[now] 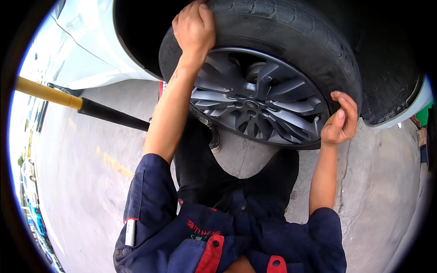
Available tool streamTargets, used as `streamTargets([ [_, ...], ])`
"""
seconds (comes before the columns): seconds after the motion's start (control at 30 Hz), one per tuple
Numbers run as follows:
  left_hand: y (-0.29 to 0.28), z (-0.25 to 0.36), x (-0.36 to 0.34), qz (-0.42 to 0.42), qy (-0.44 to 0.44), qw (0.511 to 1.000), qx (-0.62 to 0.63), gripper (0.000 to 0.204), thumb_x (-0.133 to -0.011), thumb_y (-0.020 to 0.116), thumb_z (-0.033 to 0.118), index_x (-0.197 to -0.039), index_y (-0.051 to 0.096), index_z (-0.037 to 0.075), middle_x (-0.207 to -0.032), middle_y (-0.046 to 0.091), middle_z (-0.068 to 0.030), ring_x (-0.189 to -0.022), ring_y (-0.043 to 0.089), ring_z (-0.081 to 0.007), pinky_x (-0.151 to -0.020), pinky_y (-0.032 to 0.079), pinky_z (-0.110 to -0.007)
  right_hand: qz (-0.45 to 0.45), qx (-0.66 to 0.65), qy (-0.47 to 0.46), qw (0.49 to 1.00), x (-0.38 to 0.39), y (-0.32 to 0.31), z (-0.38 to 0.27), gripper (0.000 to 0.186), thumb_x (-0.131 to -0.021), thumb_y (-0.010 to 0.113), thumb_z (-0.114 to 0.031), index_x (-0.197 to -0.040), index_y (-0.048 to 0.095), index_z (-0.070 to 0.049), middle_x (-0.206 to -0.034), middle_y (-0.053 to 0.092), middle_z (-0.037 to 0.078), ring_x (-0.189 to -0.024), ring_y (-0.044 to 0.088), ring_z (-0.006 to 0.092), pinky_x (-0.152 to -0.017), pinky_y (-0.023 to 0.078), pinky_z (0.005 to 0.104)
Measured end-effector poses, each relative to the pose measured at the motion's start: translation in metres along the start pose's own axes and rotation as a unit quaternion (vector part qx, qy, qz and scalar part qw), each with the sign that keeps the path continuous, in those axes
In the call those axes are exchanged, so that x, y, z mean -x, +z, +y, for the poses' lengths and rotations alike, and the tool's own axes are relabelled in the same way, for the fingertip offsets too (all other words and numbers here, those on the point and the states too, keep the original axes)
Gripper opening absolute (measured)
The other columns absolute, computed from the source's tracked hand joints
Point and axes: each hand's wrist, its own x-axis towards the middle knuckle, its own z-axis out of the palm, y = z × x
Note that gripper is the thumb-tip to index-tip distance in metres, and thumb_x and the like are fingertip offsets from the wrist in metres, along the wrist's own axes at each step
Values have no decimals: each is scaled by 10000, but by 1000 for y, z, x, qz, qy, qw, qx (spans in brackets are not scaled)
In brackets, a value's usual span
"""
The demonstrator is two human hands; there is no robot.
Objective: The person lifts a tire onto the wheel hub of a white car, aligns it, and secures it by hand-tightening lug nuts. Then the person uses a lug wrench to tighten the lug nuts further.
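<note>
In front of me a car wheel stands at the wheel arch, its black tire [291, 29] around a dark grey multi-spoke rim [251, 105]. My left hand [193, 29] is closed over the tire's upper left tread, with its fingertips partly hidden. Beside the lower right sidewall is my right hand [341, 120], palm toward the tire. Its fingers are bent and the thumb stands apart, with nothing held. Whether its fingertips touch the rubber I cannot tell.
White car bodywork [91, 43] rises at the left, and a dark arch liner [387, 98] lies to the right of the tire. A yellow and black pole [82, 102] slants in from the left toward my left forearm. Grey concrete floor [373, 177] lies below.
</note>
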Motion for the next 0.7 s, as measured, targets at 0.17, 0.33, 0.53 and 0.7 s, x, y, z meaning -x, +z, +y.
streamTargets([
  [0.17, 13, 9, 1, 23, -16, 998, -63, 278, -938, 430, 213, -978, 630, 25, -1002, 639, -144, -962, 583, -314, -864, 414, -416, 10, -99, 598, 796, 193, 2, -15, 257, -933, 429, -140, -1031, 577, 45, -987, 598, 160, -899, 602, 229, -789, 488, 298],
  [0.33, 0, 17, -5, 57, -1, 998, -28, 243, -886, 500, 230, -926, 638, 35, -941, 643, -121, -895, 597, -301, -804, 432, -411, 327, -160, 897, 251, 385, -8, 52, 542, -972, 395, -378, -1337, 333, 18, -1335, 396, 181, -1205, 437, 296, -999, 369, 393],
  [0.53, 15, 13, -4, 91, 9, 995, 47, 246, -817, 515, 215, -763, 630, 4, -778, 637, -159, -769, 615, -316, -743, 451, -421, 456, -104, 835, 289, 381, 27, 72, 541, -954, 234, -434, -1238, 433, -18, -1134, 503, 96, -1037, 488, 216, -980, 332, 398],
  [0.7, 12, 12, -4, 126, 38, 991, 23, 231, -797, 512, 191, -689, 597, 5, -688, 614, -160, -694, 604, -329, -693, 451, -428, 558, -84, 760, 323, 414, 32, 107, 516, -929, 211, -333, -1243, 552, -108, -1331, 512, 57, -1196, 496, 267, -984, 389, 453],
])
